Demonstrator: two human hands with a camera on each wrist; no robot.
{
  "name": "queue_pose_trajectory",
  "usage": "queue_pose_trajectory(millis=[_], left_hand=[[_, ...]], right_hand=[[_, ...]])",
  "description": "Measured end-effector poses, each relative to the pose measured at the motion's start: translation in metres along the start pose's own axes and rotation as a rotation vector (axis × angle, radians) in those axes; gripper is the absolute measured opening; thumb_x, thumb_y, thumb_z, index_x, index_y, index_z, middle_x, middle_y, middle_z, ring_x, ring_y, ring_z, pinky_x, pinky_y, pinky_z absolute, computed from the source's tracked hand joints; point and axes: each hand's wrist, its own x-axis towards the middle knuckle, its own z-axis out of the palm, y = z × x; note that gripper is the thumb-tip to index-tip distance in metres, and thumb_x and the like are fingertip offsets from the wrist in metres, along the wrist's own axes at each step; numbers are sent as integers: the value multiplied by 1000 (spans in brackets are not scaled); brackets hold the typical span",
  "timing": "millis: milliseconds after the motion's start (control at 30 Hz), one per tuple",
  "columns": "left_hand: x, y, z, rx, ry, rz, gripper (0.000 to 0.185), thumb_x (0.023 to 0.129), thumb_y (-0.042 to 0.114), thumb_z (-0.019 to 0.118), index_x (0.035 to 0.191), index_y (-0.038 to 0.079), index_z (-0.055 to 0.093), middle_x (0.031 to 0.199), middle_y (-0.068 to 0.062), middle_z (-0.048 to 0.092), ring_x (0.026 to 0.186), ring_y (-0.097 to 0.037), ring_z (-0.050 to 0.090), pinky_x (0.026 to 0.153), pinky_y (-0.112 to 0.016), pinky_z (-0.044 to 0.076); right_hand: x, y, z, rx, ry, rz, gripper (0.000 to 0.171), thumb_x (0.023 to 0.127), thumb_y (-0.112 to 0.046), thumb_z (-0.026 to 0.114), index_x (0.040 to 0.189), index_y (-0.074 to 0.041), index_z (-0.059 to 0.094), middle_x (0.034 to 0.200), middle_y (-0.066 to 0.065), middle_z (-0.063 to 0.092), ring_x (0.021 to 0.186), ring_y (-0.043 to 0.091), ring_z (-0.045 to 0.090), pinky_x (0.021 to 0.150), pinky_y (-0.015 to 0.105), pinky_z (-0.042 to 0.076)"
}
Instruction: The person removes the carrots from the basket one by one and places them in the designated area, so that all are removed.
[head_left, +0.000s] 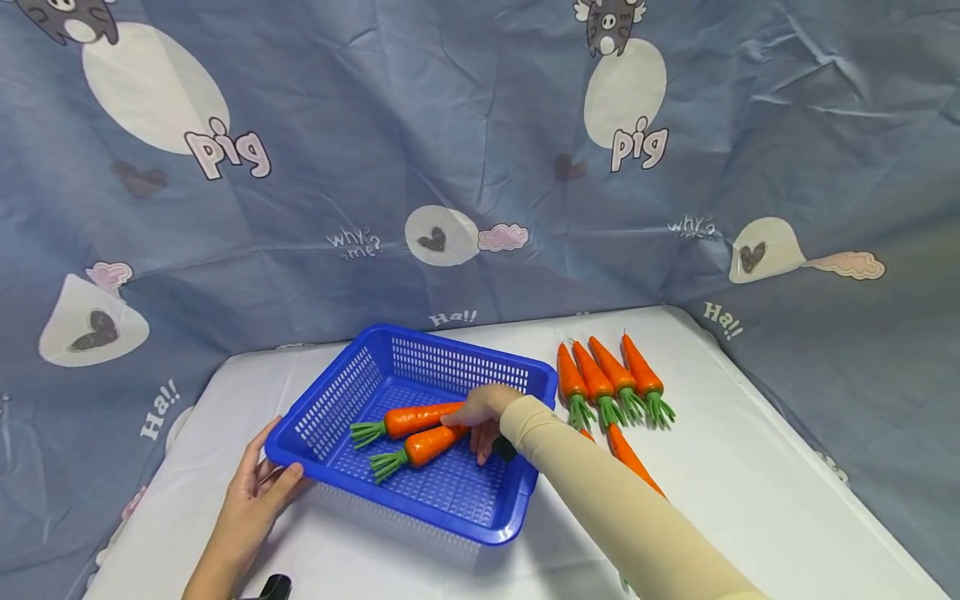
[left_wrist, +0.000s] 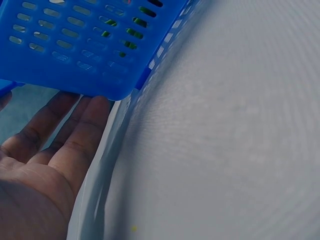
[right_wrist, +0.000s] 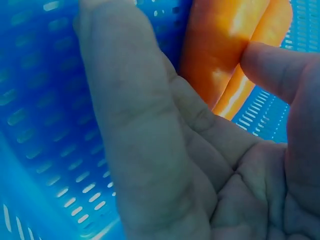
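Observation:
A blue plastic basket (head_left: pixel 408 497) with slotted walls holds two orange carrots with green stalks, a rear carrot (head_left: pixel 420 418) and a front carrot (head_left: pixel 429 446). My left hand (head_left: pixel 255 492) grips the basket's left corner, thumb on the rim and the other fingers at the outside. In the left wrist view those fingers (left_wrist: pixel 80 135) reach up to the basket's lower edge. Inside the basket, my right hand (head_left: pixel 483 417) is over the carrots' narrow ends, which it partly covers. Its thumb touches a carrot in the right wrist view, while the fingers (right_wrist: pixel 135 120) are stretched out loosely.
To the right of the basket, several carrots (head_left: pixel 597 385) lie in a row on the white-covered table (head_left: pixel 750 467). Nearer, another carrot (head_left: pixel 630 457) is partly hidden by the right sleeve (head_left: pixel 622 508). Blue printed cloth (head_left: pixel 465 167) hangs behind the table.

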Motion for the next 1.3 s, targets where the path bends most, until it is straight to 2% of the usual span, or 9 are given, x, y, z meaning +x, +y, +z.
queue_pose_trajectory(millis=[133, 233, 300, 433, 667, 933, 1167, 1300], left_hand=[[0, -1, 1, -16, -9, 9, 74, 108, -2, 59, 171, 18, 26, 131, 21, 69, 113, 0, 72, 90, -23, 66], [1, -2, 0, -29, -17, 23, 74, 108, -3, 58, 171, 17, 26, 131, 20, 70, 114, 0, 72, 90, -22, 65], [1, -3, 0, -32, -19, 29, 74, 108, -4, 58, 171, 16, 25, 131, 21, 69, 114, 1, 72, 91, -22, 65], [1, -2, -1, -33, -23, 33, 75, 108, -4, 58, 171, 17, 25, 132, 22, 69, 114, 2, 72, 91, -22, 65], [2, -1, -1, -37, -31, 43, 75, 108, -4, 57, 171, 17, 24, 132, 22, 69, 115, 2, 71, 90, -21, 65], [1, -2, 0, -44, -28, 39, 74, 108, -5, 57, 171, 17, 25, 131, 22, 69, 114, 2, 72, 90, -20, 65], [-1, 0, -1, 5, -16, 3, 76, 108, -1, 60, 172, 18, 24, 131, 24, 68, 112, 3, 71, 90, -20, 65], [1, 0, -2, 12, -17, -5, 75, 108, -1, 60, 171, 19, 24, 131, 21, 67, 113, 2, 72, 90, -21, 65]], right_hand=[[2, 3, -1, 75, -21, 22, 57, 110, -39, 60, 87, 12, 71, 80, 23, 78, 49, 14, 68, 49, 19, 57], [2, 4, -3, 168, -57, 42, 52, 109, -35, 63, 88, 11, 70, 64, 12, 69, 49, 13, 69, 50, 18, 58], [3, 4, -4, 225, -74, 53, 47, 109, -32, 64, 94, 12, 70, 65, 13, 70, 49, 13, 69, 50, 18, 58], [7, 4, -4, 281, -90, 63, 50, 110, -29, 63, 109, 20, 69, 64, 14, 71, 48, 13, 70, 49, 18, 58], [16, 2, -1, 323, -72, 75, 52, 110, -34, 62, 99, 17, 68, 65, 15, 70, 49, 14, 70, 51, 18, 59], [16, -2, 1, 455, -62, 119, 43, 109, -26, 65, 102, 16, 64, 68, 17, 70, 50, 16, 70, 52, 18, 60], [17, -2, -3, 454, -122, 137, 31, 108, -23, 67, 104, 7, 61, 71, 16, 71, 50, 16, 71, 52, 18, 59], [20, 1, -9, 355, -145, 120, 34, 105, -27, 70, 99, 5, 65, 71, 13, 74, 52, 14, 71, 53, 17, 59]])
